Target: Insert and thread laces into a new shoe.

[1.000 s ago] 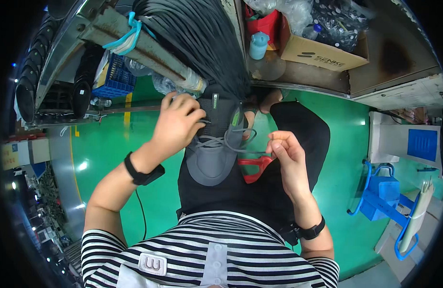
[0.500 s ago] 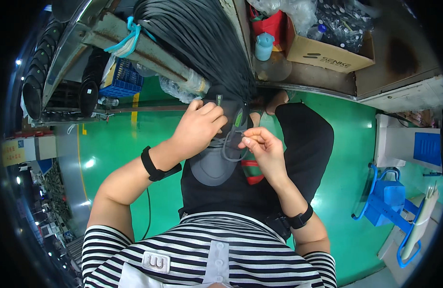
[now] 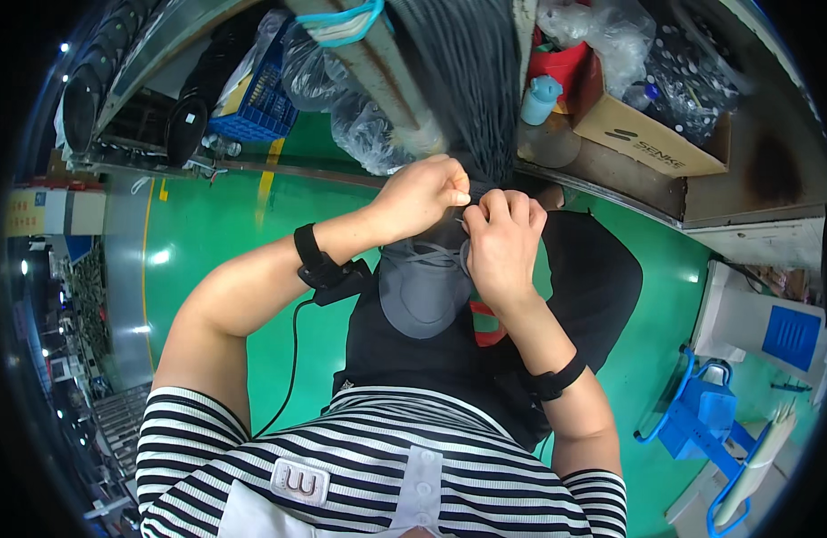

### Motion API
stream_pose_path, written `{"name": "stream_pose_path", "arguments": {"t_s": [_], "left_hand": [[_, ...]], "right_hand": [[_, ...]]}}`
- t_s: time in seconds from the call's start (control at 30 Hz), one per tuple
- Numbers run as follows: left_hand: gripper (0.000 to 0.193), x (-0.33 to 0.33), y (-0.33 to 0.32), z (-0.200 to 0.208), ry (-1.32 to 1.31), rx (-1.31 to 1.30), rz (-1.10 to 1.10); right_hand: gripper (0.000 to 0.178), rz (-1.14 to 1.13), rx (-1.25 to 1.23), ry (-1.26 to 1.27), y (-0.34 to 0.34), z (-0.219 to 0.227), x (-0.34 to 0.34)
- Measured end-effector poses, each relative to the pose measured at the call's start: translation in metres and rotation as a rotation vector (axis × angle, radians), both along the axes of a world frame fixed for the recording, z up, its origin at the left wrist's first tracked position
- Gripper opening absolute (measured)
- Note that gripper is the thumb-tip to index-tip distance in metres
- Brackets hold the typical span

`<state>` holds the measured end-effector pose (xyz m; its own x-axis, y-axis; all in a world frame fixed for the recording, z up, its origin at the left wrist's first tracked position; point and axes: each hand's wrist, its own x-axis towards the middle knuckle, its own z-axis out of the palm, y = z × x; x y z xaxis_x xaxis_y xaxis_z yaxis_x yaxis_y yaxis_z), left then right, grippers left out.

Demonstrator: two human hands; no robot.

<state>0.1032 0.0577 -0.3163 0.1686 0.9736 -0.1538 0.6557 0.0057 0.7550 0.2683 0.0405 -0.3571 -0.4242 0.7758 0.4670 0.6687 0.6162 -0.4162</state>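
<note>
A grey shoe (image 3: pixel 418 300) lies on my lap, its rounded toe toward me. Grey shoelaces (image 3: pixel 436 255) cross its upper and run up under my hands. My left hand (image 3: pixel 424 195) is at the shoe's far end with thumb and fingertips pinched together; what is between them is too small to make out. Close beside it, my right hand (image 3: pixel 505 240) has its fingers curled and closed on the shoelace, knuckles up. The two sets of fingertips nearly meet. Both hands cover the shoe's opening and tongue.
A thick bundle of dark laces (image 3: pixel 467 81) hangs just beyond my hands, beside a rusty metal bar (image 3: pixel 387 76). Clear plastic bags (image 3: pixel 364 134) and a blue crate (image 3: pixel 256 112) are at left. A cardboard box (image 3: pixel 651 134) and light-blue bottle (image 3: pixel 541 99) stand on the right shelf.
My right hand has moved up and inward from the shoe's right side to meet my left. The left has shifted right, and its fingertips now pinch. The whole view has shifted slightly.
</note>
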Motion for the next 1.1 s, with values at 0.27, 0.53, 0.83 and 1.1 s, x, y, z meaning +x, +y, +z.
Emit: {"name": "stream_pose_path", "arguments": {"t_s": [0.27,0.53,0.83,1.1], "left_hand": [[0.009,-0.013,-0.034,0.016,0.152,0.353,-0.015],[0.018,-0.021,-0.072,0.005,0.626,0.503,0.011],[0.013,-0.017,-0.057,-0.032,0.104,0.495,0.225],[0.008,-0.119,-0.048,0.009,-1.327,-0.041,0.517]], "right_hand": [[0.015,0.214,-0.155,0.128,0.011,-0.010,-0.003],[0.031,0.040,-0.366,0.416,0.004,-0.017,-0.027],[0.008,0.153,-0.164,0.261,0.010,-0.009,-0.002],[0.011,-0.124,-1.293,1.771,0.042,-0.007,0.173]]}}
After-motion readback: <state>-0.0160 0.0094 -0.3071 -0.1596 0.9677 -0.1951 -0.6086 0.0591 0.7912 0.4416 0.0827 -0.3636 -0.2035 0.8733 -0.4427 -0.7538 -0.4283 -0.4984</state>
